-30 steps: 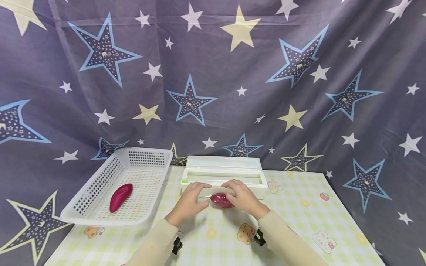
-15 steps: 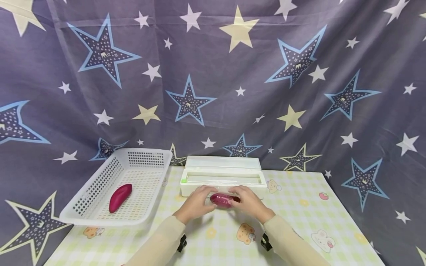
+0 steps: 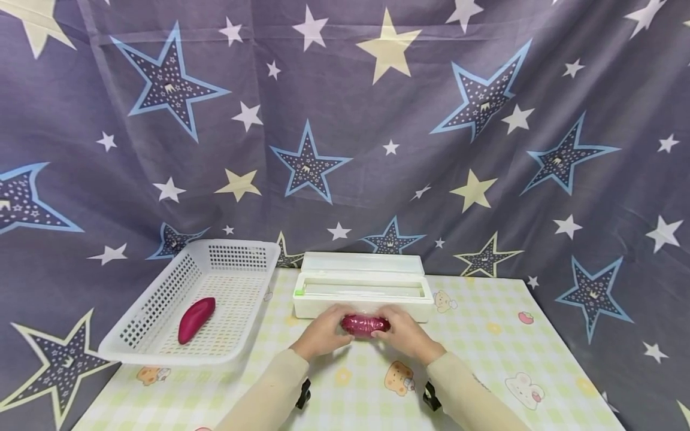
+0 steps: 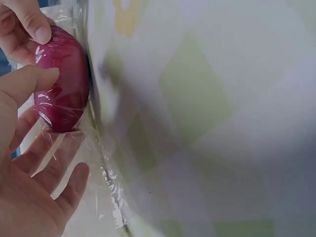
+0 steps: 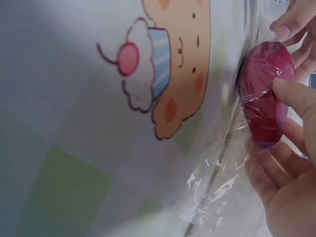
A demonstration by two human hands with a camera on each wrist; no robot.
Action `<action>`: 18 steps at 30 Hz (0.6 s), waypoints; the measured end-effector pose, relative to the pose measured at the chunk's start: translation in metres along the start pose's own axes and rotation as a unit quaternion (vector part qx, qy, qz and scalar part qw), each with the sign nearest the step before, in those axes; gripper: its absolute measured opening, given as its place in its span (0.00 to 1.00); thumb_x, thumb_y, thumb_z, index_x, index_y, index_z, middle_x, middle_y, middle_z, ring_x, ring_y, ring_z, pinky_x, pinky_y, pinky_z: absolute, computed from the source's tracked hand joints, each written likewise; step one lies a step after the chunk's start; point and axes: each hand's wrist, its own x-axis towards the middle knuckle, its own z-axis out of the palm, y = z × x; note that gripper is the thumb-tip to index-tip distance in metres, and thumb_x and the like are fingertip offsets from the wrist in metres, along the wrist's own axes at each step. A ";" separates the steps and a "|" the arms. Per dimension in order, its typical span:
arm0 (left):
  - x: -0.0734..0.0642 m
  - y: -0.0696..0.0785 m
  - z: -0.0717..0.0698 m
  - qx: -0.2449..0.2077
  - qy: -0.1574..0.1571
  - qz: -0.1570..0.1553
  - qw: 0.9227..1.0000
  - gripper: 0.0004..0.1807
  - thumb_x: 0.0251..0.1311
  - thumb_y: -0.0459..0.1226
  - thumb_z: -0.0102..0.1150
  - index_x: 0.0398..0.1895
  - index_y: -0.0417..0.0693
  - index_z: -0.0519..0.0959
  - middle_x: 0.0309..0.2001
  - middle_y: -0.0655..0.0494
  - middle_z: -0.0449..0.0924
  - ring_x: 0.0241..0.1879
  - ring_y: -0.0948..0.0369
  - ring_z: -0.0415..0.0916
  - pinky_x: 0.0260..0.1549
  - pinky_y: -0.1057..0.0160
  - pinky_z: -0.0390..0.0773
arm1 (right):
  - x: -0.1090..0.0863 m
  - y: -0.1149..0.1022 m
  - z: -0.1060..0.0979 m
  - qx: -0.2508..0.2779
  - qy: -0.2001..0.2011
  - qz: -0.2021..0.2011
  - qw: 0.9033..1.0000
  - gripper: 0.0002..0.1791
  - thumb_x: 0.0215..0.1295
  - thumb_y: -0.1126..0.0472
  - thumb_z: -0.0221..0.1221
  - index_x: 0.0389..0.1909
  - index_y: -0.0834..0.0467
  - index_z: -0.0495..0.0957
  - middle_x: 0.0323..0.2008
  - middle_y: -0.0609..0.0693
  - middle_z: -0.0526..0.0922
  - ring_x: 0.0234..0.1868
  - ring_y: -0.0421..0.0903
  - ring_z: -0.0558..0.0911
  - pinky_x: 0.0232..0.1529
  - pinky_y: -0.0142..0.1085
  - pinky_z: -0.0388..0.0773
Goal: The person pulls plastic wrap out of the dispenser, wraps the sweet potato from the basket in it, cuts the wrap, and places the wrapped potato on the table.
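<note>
A purple-red sweet potato (image 3: 365, 325), wrapped in shiny clear cling film (image 4: 111, 192), lies crosswise just in front of a white cling film dispenser (image 3: 356, 308). My left hand (image 3: 322, 333) holds its left end, thumb on the near side and fingers behind. At the other end my right hand (image 3: 408, 336) grips it the same way. Loose film spreads past the ends of the sweet potato, over the fingers, in both wrist views. A second sweet potato (image 3: 196, 320), unwrapped, lies in the white plastic basket (image 3: 259, 287) on the left.
The dispenser's lid (image 3: 362, 264) stands raised at the back, near the star-patterned curtain (image 3: 345, 149). A green-and-white checked tablecloth (image 3: 485, 359) with cartoon prints covers the table. The basket fills the table's left back corner.
Both hands have come down and closed in around the wrapped sweet potato, fingers now behind its ends and thumbs in front. The basket and dispenser stay put.
</note>
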 end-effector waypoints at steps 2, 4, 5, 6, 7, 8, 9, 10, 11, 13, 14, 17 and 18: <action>-0.001 0.001 0.001 -0.010 0.002 -0.005 1.000 0.28 0.53 0.36 0.73 0.59 0.46 0.77 0.60 0.49 0.75 0.58 0.51 0.74 0.60 0.49 0.73 | -0.001 0.000 0.000 0.007 -0.009 -0.005 1.000 0.18 0.63 0.57 0.69 0.52 0.57 0.79 0.51 0.51 0.79 0.50 0.47 0.78 0.52 0.43 0.79; -0.001 0.000 0.002 -0.019 0.004 -0.011 1.000 0.25 0.54 0.36 0.74 0.56 0.46 0.78 0.58 0.50 0.76 0.54 0.52 0.76 0.56 0.51 0.77 | -0.002 0.000 -0.001 0.019 -0.019 -0.009 1.000 0.17 0.64 0.57 0.68 0.51 0.57 0.79 0.49 0.49 0.79 0.48 0.45 0.78 0.49 0.42 0.79; -0.002 0.000 0.002 -0.025 0.003 -0.014 1.000 0.24 0.53 0.36 0.74 0.55 0.46 0.79 0.56 0.51 0.76 0.52 0.53 0.77 0.54 0.53 0.78 | -0.003 0.000 -0.001 0.024 -0.022 -0.011 0.999 0.17 0.64 0.57 0.68 0.51 0.57 0.80 0.49 0.48 0.79 0.47 0.45 0.78 0.49 0.41 0.79; -0.002 0.000 0.002 -0.029 0.001 -0.019 0.999 0.23 0.54 0.36 0.74 0.53 0.47 0.79 0.54 0.52 0.77 0.50 0.55 0.77 0.51 0.55 0.79 | -0.003 0.000 -0.002 0.026 -0.024 -0.014 0.999 0.17 0.64 0.58 0.68 0.51 0.57 0.80 0.48 0.48 0.79 0.47 0.44 0.78 0.50 0.41 0.79; -0.002 0.001 0.002 -0.036 -0.002 -0.021 0.999 0.22 0.53 0.35 0.75 0.52 0.46 0.79 0.53 0.53 0.77 0.49 0.56 0.77 0.49 0.56 0.80 | -0.004 0.000 -0.002 0.030 -0.025 -0.019 0.999 0.16 0.63 0.58 0.68 0.50 0.57 0.80 0.48 0.48 0.80 0.47 0.45 0.78 0.50 0.41 0.79; -0.003 0.001 0.002 -0.042 -0.006 -0.024 0.999 0.22 0.53 0.35 0.75 0.52 0.46 0.79 0.52 0.53 0.78 0.48 0.56 0.77 0.49 0.57 0.81 | -0.005 0.001 -0.003 0.035 -0.026 -0.024 0.999 0.16 0.63 0.58 0.68 0.50 0.57 0.80 0.47 0.48 0.80 0.47 0.45 0.78 0.50 0.41 0.79; -0.003 0.002 0.002 -0.049 -0.010 -0.026 0.998 0.22 0.53 0.35 0.75 0.51 0.46 0.79 0.51 0.54 0.78 0.48 0.56 0.78 0.48 0.57 0.81 | -0.006 0.001 -0.003 0.039 -0.028 -0.028 0.998 0.16 0.63 0.59 0.69 0.50 0.58 0.81 0.47 0.48 0.81 0.47 0.45 0.79 0.50 0.41 0.79; -0.004 0.003 0.002 -0.053 -0.013 -0.027 0.998 0.22 0.52 0.35 0.75 0.51 0.46 0.80 0.49 0.54 0.79 0.47 0.56 0.78 0.48 0.57 0.81 | -0.007 0.002 -0.004 0.041 -0.029 -0.033 0.998 0.16 0.63 0.59 0.69 0.50 0.58 0.81 0.48 0.49 0.81 0.47 0.46 0.79 0.50 0.41 0.79; -0.005 0.004 0.002 -0.056 -0.016 -0.032 0.998 0.22 0.52 0.35 0.75 0.51 0.46 0.80 0.49 0.55 0.79 0.47 0.57 0.78 0.47 0.58 0.81 | -0.008 0.002 -0.004 0.045 -0.031 -0.037 0.998 0.16 0.63 0.59 0.69 0.49 0.59 0.81 0.48 0.50 0.81 0.47 0.46 0.79 0.50 0.41 0.80; -0.007 0.005 0.001 -0.059 -0.022 -0.038 0.997 0.22 0.52 0.36 0.75 0.51 0.46 0.80 0.48 0.55 0.80 0.46 0.57 0.78 0.46 0.59 0.81 | -0.009 0.003 -0.005 0.054 -0.035 -0.041 0.997 0.17 0.63 0.58 0.69 0.50 0.60 0.81 0.48 0.51 0.81 0.47 0.47 0.80 0.50 0.42 0.80; -0.008 0.006 0.001 -0.058 -0.024 -0.040 0.997 0.22 0.52 0.37 0.75 0.51 0.46 0.80 0.48 0.55 0.80 0.46 0.58 0.78 0.46 0.60 0.81 | -0.010 0.003 -0.005 0.056 -0.039 -0.039 0.997 0.18 0.63 0.58 0.69 0.51 0.60 0.81 0.48 0.51 0.81 0.47 0.47 0.80 0.50 0.41 0.80; -0.011 0.007 0.001 -0.051 -0.030 -0.046 0.997 0.22 0.53 0.39 0.75 0.52 0.47 0.80 0.47 0.56 0.81 0.45 0.59 0.78 0.46 0.61 0.79 | -0.013 0.003 -0.007 0.060 -0.053 -0.032 0.996 0.20 0.64 0.56 0.68 0.53 0.60 0.81 0.48 0.49 0.81 0.47 0.45 0.80 0.49 0.39 0.80; -0.012 0.007 0.001 -0.052 -0.032 -0.044 0.997 0.22 0.53 0.40 0.75 0.52 0.47 0.80 0.47 0.56 0.81 0.45 0.59 0.78 0.46 0.60 0.79 | -0.014 0.003 -0.007 0.062 -0.059 -0.033 0.996 0.20 0.64 0.55 0.68 0.53 0.60 0.81 0.47 0.49 0.81 0.46 0.44 0.80 0.49 0.39 0.80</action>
